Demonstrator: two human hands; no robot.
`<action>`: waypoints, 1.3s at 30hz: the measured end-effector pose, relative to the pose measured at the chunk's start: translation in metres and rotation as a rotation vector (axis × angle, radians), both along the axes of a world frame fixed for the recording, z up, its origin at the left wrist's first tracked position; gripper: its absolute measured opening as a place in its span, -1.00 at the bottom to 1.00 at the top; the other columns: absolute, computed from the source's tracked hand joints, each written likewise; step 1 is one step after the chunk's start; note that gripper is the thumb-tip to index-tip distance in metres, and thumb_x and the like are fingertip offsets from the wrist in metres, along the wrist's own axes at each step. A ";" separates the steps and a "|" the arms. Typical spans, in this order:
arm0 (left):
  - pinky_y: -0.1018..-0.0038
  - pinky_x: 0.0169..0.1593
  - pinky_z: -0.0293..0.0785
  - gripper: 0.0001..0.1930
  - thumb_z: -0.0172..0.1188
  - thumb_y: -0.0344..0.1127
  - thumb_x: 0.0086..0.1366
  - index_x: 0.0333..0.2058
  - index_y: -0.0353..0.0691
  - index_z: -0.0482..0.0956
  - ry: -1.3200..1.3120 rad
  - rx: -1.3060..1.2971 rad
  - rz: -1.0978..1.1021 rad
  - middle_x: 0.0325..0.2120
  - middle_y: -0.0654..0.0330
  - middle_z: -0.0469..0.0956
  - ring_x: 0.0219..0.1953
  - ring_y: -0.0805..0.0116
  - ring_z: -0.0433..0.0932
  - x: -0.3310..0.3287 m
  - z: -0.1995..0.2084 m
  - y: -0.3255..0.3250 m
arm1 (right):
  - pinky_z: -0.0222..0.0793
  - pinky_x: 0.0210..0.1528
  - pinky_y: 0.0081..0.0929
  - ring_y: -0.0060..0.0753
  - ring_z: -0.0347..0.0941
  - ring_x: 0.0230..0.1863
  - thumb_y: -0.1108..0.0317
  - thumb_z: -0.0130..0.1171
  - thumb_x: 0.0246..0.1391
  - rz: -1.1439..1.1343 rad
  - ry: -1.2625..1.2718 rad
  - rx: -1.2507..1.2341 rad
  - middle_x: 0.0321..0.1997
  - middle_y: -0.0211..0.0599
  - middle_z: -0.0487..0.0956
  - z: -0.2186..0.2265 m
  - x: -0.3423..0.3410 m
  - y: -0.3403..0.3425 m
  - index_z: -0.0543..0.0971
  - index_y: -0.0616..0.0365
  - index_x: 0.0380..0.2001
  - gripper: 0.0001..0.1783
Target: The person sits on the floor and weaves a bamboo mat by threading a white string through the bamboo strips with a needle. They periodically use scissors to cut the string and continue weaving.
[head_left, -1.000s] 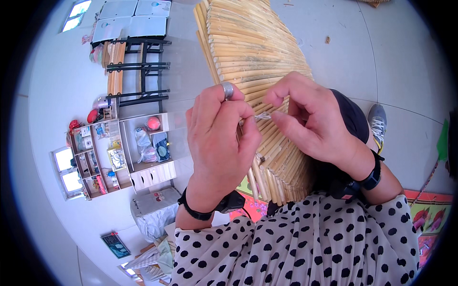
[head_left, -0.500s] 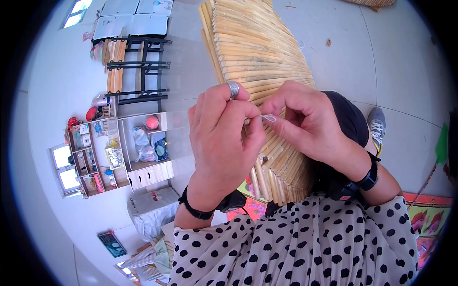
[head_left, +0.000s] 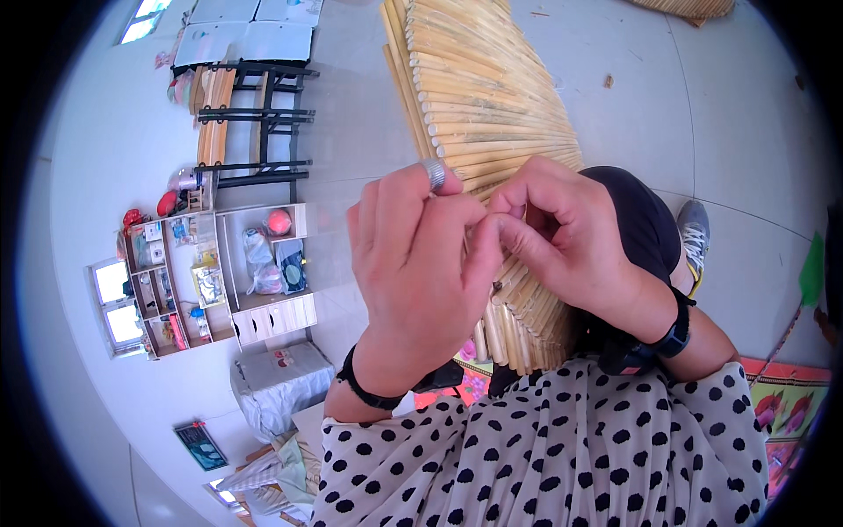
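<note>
A long mat of pale reed stalks (head_left: 496, 97) lies across my lap, its stalks packed side by side with cut ends on the left. Above it my left hand (head_left: 421, 233), with a wide silver ring on one finger, pinches thumb against forefinger. My right hand (head_left: 562, 233) is pinched too, its thumb and fingertip touching the left hand's fingertips. Whatever thread runs between the fingertips is now hidden by them. Below the hands, shorter stalk ends (head_left: 518, 338) of the mat show near my shirt.
Grey tiled floor (head_left: 632, 114) surrounds me. My shoe (head_left: 694, 233) stands at the right, near a green-ended stick (head_left: 812, 272). A patterned floor mat (head_left: 781, 404) lies low on the right. Shelves (head_left: 189, 290) and a black-legged folding table (head_left: 255, 132) are on the left.
The two hands have drawn together at the fingertips, and the small white thread loop seen between them before is now covered. The reed mat has shifted slightly right in view.
</note>
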State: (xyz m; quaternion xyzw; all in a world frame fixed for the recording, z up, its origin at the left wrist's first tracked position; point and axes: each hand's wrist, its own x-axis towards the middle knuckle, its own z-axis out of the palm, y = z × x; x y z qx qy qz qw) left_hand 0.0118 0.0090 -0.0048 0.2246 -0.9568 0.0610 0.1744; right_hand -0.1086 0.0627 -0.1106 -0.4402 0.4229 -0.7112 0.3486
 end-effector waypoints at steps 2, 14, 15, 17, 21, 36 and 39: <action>0.33 -0.21 0.26 -0.76 0.37 -0.49 -0.13 -0.43 -0.17 0.53 0.020 -0.011 -0.021 -0.28 0.20 0.45 -0.30 0.21 0.43 0.004 -0.001 -0.005 | 0.33 -0.56 -0.58 -0.49 0.40 -0.58 0.52 0.31 -0.02 -0.016 0.004 0.013 -0.48 -0.33 0.48 -0.001 -0.001 0.000 0.56 0.21 -0.42 -0.90; 0.36 -0.22 0.28 -0.81 0.33 -0.49 -0.04 -0.39 -0.23 0.57 0.060 0.077 -0.021 -0.26 0.13 0.48 -0.32 0.20 0.44 0.010 0.009 0.005 | 0.27 -0.56 -0.65 -0.63 0.35 -0.60 0.52 0.29 0.01 -0.064 -0.049 0.053 -0.47 -0.38 0.50 -0.009 -0.001 -0.001 0.57 0.22 -0.41 -0.92; 0.35 -0.21 0.29 -0.82 0.32 -0.49 -0.01 -0.37 -0.24 0.57 0.061 0.065 -0.022 -0.25 0.11 0.48 -0.31 0.19 0.45 0.010 0.009 0.002 | 0.26 -0.56 -0.65 -0.64 0.34 -0.61 0.52 0.29 0.02 -0.053 -0.050 0.051 -0.47 -0.39 0.50 -0.008 -0.002 -0.001 0.57 0.22 -0.40 -0.92; 0.35 -0.20 0.31 -0.84 0.29 -0.48 0.04 -0.34 -0.27 0.57 0.062 0.043 -0.024 -0.22 0.07 0.48 -0.29 0.18 0.46 0.011 0.010 -0.006 | 0.24 -0.57 -0.66 -0.67 0.32 -0.61 0.52 0.28 0.04 -0.016 -0.079 0.051 -0.46 -0.41 0.50 -0.008 -0.004 -0.001 0.57 0.22 -0.40 -0.94; 0.31 -0.09 0.40 -0.78 0.21 -0.50 0.15 -0.19 -0.31 0.56 0.047 0.078 -0.009 -0.14 -0.02 0.48 -0.18 0.09 0.49 0.013 0.012 -0.009 | 0.20 -0.57 -0.69 -0.72 0.27 -0.61 0.51 0.23 0.10 0.010 -0.138 0.068 -0.45 -0.44 0.50 -0.017 -0.001 -0.004 0.57 0.21 -0.38 -0.97; 0.39 0.03 0.43 -0.60 0.02 -0.46 0.33 0.15 -0.35 0.37 0.381 0.693 0.207 0.03 0.03 0.48 0.02 0.20 0.51 0.053 -0.024 0.008 | 0.14 -0.59 -0.71 -0.73 0.22 -0.63 0.59 0.22 0.03 -0.228 0.095 0.014 -0.35 -0.39 0.51 -0.006 -0.004 0.020 0.55 0.22 -0.33 -0.89; 0.40 0.04 0.43 -0.59 0.01 -0.47 0.35 0.17 -0.37 0.35 0.522 0.838 0.188 0.05 0.04 0.47 0.04 0.25 0.50 0.059 -0.039 0.013 | 0.15 -0.59 -0.72 -0.73 0.24 -0.61 0.61 0.21 0.02 -0.233 0.149 0.004 -0.32 -0.36 0.51 -0.003 -0.002 0.027 0.55 0.23 -0.33 -0.88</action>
